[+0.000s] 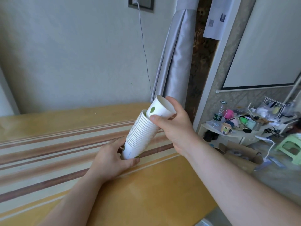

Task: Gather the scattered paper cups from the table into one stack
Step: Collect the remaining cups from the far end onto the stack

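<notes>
Striped in brown and cream down its middle, the yellow counter (146, 190) runs back to a pale wall, where a grey curtain (172, 54) hangs at the far right corner and a thin cable (143, 46) drops from a wall socket (140, 3). Over the stripes, toward the counter's right edge, the left hand (112, 159) wraps around the bottom of the stack (140, 136) of white paper cups, thumb pressed across the lowest cup's base, fingers curled behind it. That stack leans, its open mouth tipped up and away toward the curtain, many rims ringed one above another. Up at the mouth, the right hand (172, 123) pinches a single cup (160, 108) with a green leaf print, thumb on its near wall, fingers over the rim on the far side. The cup's base sits partly inside the top of the stack, tilted, most of its body showing above. Whether the stack's bottom touches the counter I cannot tell. Off the right edge, a low shelf (211, 126) crowded with mugs and a green stool (291, 145) stand on the floor.
</notes>
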`<act>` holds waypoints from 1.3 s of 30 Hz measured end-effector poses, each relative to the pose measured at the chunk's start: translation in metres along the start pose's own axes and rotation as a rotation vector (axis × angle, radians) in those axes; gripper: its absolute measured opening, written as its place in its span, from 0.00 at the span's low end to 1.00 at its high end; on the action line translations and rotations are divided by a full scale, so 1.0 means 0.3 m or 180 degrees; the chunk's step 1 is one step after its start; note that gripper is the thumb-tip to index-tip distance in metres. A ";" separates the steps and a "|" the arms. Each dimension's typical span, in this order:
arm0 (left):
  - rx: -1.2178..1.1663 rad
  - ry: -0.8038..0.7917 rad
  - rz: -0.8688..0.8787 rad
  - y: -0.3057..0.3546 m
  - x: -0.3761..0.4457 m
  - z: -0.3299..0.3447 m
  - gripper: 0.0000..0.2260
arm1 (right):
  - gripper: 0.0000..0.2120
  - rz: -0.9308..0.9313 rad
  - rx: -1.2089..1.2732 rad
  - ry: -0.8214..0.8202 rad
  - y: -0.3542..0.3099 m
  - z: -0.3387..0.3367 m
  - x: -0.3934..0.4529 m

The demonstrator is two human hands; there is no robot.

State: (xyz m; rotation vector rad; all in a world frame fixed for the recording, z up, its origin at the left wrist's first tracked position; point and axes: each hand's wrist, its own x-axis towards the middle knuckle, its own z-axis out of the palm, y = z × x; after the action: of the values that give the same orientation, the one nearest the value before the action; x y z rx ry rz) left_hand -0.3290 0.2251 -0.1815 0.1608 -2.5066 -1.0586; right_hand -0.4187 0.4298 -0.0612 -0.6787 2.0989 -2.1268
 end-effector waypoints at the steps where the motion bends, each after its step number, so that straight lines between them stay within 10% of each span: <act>1: 0.0008 -0.0003 -0.0003 0.004 0.000 -0.001 0.23 | 0.39 0.0034 0.0016 0.0023 0.003 0.002 -0.003; 7: 0.0016 0.0037 -0.0024 0.019 -0.014 -0.007 0.20 | 0.49 0.0240 0.0027 -0.0220 0.056 -0.016 -0.038; 16: 0.0118 0.0148 -0.0259 0.031 -0.004 -0.006 0.21 | 0.33 0.0774 -0.0599 -0.0752 0.307 0.141 -0.099; 28: 0.0370 0.1315 -0.1294 -0.057 0.028 -0.122 0.15 | 0.33 -0.0037 -0.1196 -0.1166 0.328 0.453 0.113; 39: 0.1205 0.0667 -0.1814 -0.110 0.060 -0.128 0.19 | 0.28 0.0092 -0.1286 -0.1318 0.432 0.495 0.129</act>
State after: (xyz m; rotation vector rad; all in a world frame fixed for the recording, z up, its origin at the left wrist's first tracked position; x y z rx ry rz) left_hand -0.3309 0.1718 -0.1748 1.0866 -2.4904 -0.6849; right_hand -0.4323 0.2699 -0.1818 -1.0146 2.2773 -1.3924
